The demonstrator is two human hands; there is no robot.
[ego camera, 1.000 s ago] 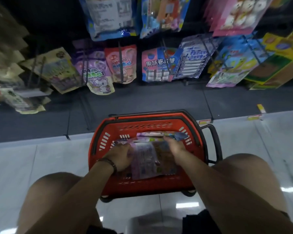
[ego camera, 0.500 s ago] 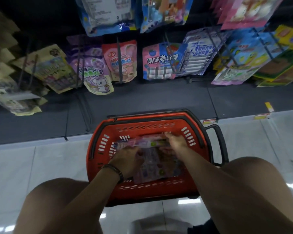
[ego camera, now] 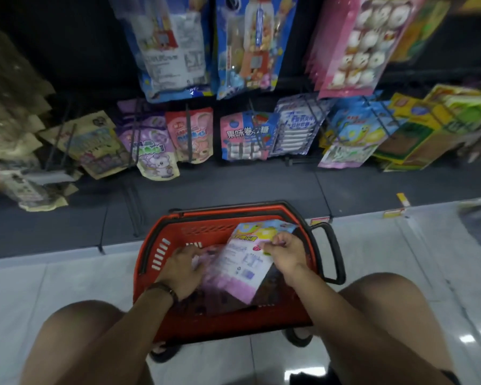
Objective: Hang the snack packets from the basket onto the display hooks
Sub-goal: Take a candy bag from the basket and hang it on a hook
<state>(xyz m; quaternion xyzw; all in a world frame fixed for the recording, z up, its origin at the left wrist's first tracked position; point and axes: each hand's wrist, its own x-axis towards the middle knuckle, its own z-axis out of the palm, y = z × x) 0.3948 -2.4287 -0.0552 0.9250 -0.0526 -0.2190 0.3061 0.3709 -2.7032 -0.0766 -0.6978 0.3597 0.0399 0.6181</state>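
A red basket (ego camera: 161, 251) sits on the floor between my knees. My right hand (ego camera: 286, 252) pinches a snack packet (ego camera: 245, 259), pale blue, yellow and pink, tilted up out of the basket. My left hand (ego camera: 184, 266) rests on the pink packets (ego camera: 206, 262) lying inside the basket, fingers bent over them. Black display hooks (ego camera: 188, 134) stick out of the dark rack ahead, most of them carrying packets.
Rows of hanging packets fill the rack: blue ones (ego camera: 247, 43) and pink ones (ego camera: 356, 43) above, purple (ego camera: 150, 145), red (ego camera: 192, 137) and yellow-green ones (ego camera: 428, 126) below. A dark base shelf (ego camera: 233, 187) runs behind the basket. The basket's black handle (ego camera: 331, 251) juts right.
My right hand has lifted one packet up from the pile, tilting it toward the basket's right side. My left hand stays on the remaining packets. The view has tilted upward slightly.
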